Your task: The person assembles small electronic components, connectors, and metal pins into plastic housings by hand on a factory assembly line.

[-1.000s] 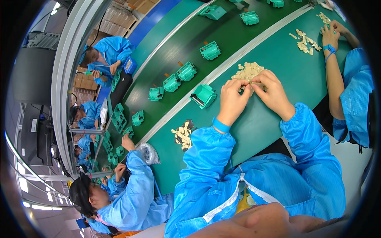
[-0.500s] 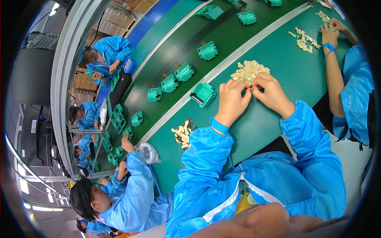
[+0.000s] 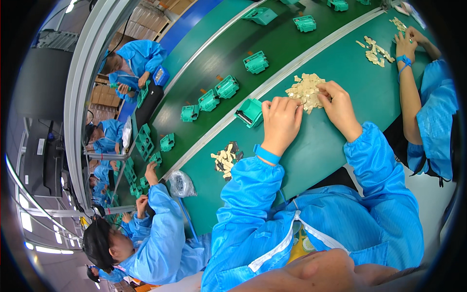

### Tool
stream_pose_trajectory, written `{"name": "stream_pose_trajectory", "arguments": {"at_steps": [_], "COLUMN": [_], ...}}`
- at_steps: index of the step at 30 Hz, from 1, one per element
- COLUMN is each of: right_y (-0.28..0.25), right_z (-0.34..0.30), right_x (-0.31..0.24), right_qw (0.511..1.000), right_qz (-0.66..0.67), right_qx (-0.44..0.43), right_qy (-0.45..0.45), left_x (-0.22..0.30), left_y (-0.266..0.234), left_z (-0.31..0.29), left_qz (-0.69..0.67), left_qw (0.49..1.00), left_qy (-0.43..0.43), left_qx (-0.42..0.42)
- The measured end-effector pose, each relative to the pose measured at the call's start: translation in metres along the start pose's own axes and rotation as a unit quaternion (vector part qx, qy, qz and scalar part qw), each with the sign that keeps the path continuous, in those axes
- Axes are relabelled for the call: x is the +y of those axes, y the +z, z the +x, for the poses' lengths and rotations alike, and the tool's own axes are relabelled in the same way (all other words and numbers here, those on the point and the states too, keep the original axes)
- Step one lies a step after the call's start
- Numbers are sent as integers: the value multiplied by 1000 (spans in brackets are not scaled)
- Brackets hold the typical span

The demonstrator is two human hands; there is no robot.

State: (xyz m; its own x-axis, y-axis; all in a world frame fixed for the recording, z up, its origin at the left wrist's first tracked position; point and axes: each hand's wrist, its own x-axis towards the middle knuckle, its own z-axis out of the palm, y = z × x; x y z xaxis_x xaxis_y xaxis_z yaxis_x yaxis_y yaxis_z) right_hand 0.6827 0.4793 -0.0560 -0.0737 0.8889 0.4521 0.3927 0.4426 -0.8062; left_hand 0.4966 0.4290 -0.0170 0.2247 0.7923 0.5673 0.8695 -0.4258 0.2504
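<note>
A heap of small flat cream-coloured pieces [image 3: 304,91] lies on the green work surface. At its right edge is my right hand [image 3: 339,109], fingers bent, with thumb and forefinger tips a little apart. My left hand [image 3: 282,124] is closed, palm down, between the heap and an open green plastic housing [image 3: 249,113] with a dark strip inside. The fingertips of that hand point toward the heap; whatever they hold is hidden. A blue band [image 3: 267,154] circles my left wrist.
Left of my left forearm lies a smaller pile of cream and black scraps [image 3: 226,159]. A clear plastic bag [image 3: 182,184] sits farther left. Beyond a metal rail [image 3: 287,68], green housings [image 3: 227,86] stand on a dark green belt. Co-workers' hands [image 3: 406,44] work at the right.
My hands, together at the heap's near edge before, have parted. The left moved slightly left toward the green housing; the right moved up and right along the heap.
</note>
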Motion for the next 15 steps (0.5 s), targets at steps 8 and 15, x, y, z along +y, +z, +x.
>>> {"name": "stream_pose_trajectory", "arguments": {"at_steps": [8, 15], "right_y": [-12, -17], "right_z": [7, 12], "right_x": [-8, -4], "right_qw": [891, 829], "right_qz": [278, 348], "right_qx": [-208, -285], "right_qy": [293, 331], "left_x": [5, 4], "left_y": [-2, 0], "left_z": [-4, -9], "left_qz": [53, 74], "left_qw": [996, 991], "left_qy": [58, 102], "left_qx": [31, 32]}}
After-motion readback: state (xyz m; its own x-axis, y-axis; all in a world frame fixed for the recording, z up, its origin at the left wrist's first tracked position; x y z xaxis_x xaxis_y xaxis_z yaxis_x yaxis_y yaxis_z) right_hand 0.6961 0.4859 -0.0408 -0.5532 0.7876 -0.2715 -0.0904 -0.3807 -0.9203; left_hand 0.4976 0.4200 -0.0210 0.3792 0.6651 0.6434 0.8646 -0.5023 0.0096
